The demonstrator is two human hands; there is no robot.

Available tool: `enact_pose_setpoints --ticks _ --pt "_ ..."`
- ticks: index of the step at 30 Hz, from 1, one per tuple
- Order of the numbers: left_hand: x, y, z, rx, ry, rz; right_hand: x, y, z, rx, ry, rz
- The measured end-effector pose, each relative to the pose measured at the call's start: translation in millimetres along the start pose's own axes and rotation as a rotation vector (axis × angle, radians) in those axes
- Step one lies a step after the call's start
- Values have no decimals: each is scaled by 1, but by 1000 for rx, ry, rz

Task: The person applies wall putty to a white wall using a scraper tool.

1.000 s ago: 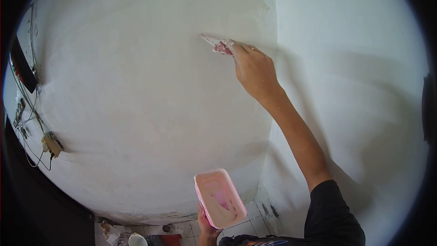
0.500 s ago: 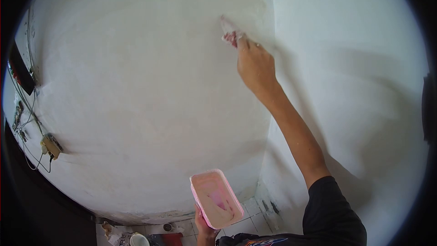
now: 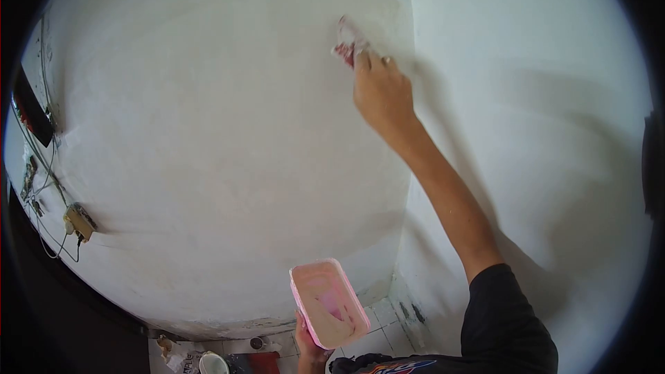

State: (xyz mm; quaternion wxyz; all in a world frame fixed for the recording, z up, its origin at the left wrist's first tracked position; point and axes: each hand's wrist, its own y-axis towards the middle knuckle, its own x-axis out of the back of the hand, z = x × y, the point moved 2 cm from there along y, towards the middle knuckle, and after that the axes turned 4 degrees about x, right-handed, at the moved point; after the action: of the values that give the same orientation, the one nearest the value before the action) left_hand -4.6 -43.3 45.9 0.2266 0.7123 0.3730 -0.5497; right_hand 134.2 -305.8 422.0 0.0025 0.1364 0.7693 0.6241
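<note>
Currently, the right hand is pinching a putty-smeared scraper near the right edge of the wall, its fingers closing around the near end. The scraper is pointing up and leftward, away from the knuckles; blur is hiding whether it is touching plaster. Well below, the left hand is gripping a pink tub of paste, sitting farther from the scraper.
</note>
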Motion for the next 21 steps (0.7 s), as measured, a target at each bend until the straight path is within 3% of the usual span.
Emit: enact_pose_setpoints --ticks 2,4,8,10,13,16,18,21 --pt "-2 0 -1 -11 35 -29 15 -15 11 8 87 55" --pt "-9 2 -2 -31 71 -51 30 -16 8 -132 306 229" --pt "-15 -2 -1 -95 142 -87 39 16 -40 -269 189 -35" --pt "-12 0 2 -106 124 -73 14 14 -52 -205 22 -23" --pt "-9 -2 2 -125 61 -47 -14 -30 -16 -49 -68 -2" --pt "-23 -6 6 -92 36 10 5 -68 18 3 19 47" --pt "-19 -5 2 -135 111 14 22 -81 27 -68 362 159" --pt "-18 -10 1 -203 154 -61 39 -88 6 -193 492 13"
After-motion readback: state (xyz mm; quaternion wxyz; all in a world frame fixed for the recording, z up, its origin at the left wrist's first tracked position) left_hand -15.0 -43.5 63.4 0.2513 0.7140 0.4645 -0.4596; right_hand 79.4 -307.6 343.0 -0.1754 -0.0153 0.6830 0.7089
